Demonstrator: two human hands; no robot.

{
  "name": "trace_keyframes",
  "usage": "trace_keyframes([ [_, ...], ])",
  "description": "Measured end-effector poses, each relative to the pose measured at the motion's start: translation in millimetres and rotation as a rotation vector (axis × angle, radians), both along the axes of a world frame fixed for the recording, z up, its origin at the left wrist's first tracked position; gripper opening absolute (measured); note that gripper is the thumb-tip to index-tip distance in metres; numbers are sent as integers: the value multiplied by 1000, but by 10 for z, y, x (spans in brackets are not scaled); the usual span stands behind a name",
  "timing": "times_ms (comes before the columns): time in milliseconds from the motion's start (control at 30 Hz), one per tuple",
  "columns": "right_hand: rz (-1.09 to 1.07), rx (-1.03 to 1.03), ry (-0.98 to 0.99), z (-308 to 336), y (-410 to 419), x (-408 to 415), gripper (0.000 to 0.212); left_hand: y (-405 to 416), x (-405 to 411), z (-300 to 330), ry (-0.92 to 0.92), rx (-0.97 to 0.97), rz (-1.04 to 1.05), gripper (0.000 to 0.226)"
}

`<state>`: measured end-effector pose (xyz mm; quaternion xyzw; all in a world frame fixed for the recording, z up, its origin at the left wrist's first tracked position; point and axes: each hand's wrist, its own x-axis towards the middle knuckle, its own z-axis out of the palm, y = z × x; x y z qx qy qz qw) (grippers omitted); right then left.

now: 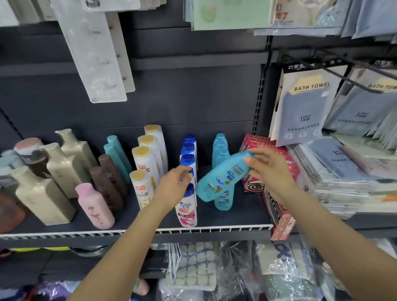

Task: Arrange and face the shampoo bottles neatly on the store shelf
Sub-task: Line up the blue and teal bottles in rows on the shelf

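Note:
My right hand (268, 170) grips the cap end of a turquoise shampoo bottle (222, 177), tilted almost flat above the shelf (127, 231). Behind and below it stands a row of matching turquoise bottles (220, 145). My left hand (174, 185) reaches into the row of white bottles with blue caps (187, 149); its fingers curl at the cap of one of them, partly hiding it. The front bottle of that row (186, 212) has a pink label. Left of it stand white bottles with gold caps (145, 162).
Further left stand brown bottles (109, 180), a pink bottle (95, 205), teal bottles (116, 153) and beige square bottles (42, 197). Red boxes with a spiral print (272, 184) lie right of the turquoise row. Stacked bath towel packs (339, 166) fill the right side.

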<state>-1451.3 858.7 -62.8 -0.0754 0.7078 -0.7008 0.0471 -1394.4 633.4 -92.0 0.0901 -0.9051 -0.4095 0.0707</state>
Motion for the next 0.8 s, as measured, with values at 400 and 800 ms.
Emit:
trace_keyframes([
  [400, 19, -483, -148, 94, -131, 169, 30, -152, 224, 291, -392, 1103, 53, 47],
  [800, 51, -560, -193, 162, -229, 249, 36, -153, 341, 604, -94, 1167, 43, 28],
])
